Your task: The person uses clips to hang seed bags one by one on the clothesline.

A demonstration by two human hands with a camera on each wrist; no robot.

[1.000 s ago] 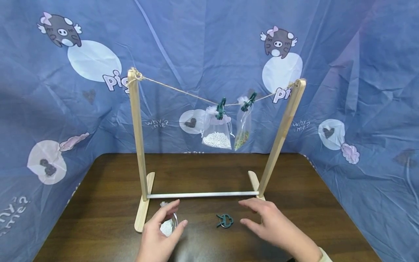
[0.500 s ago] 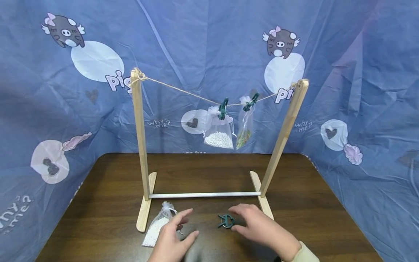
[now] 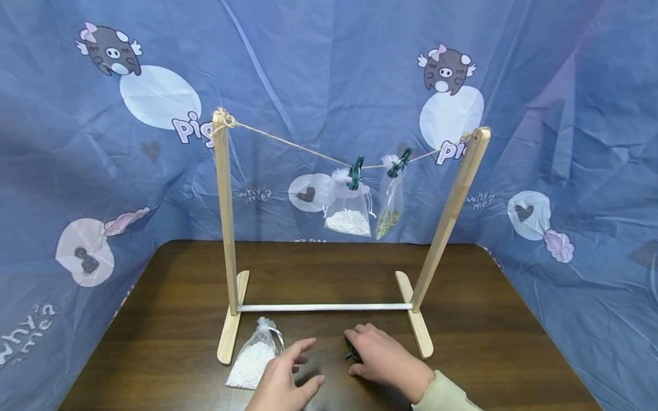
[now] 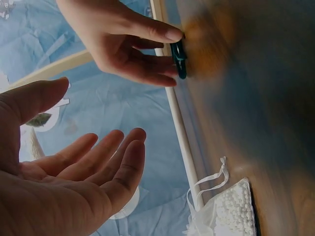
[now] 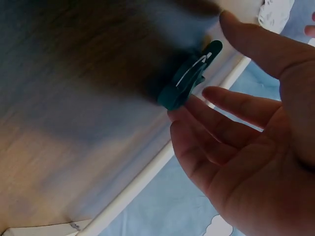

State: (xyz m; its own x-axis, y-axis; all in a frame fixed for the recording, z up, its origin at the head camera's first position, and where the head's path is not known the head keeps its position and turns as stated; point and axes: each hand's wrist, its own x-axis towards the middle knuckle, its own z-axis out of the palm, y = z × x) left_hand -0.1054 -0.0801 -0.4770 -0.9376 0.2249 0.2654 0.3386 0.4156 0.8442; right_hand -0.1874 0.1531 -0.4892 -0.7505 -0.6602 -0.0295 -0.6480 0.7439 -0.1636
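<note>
Rack's white crossbar point(image 3: 324, 307) just beyond hands, bare table point(image 3: 154, 319) leftward

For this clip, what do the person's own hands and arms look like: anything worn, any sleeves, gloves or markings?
Both hands are bare: no gloves, rings or markings show in any view. The right hand comes out of a pale cream long sleeve with a soft cuff at the wrist. The left hand shows no sleeve in the head view; its wrist lies at the picture's lower edge. No watch or bracelet is visible.

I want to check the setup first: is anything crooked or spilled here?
Nothing is spilled. The right post of the wooden rack leans, while the left post stands upright, and the twine sags under two clipped pouches.
</note>
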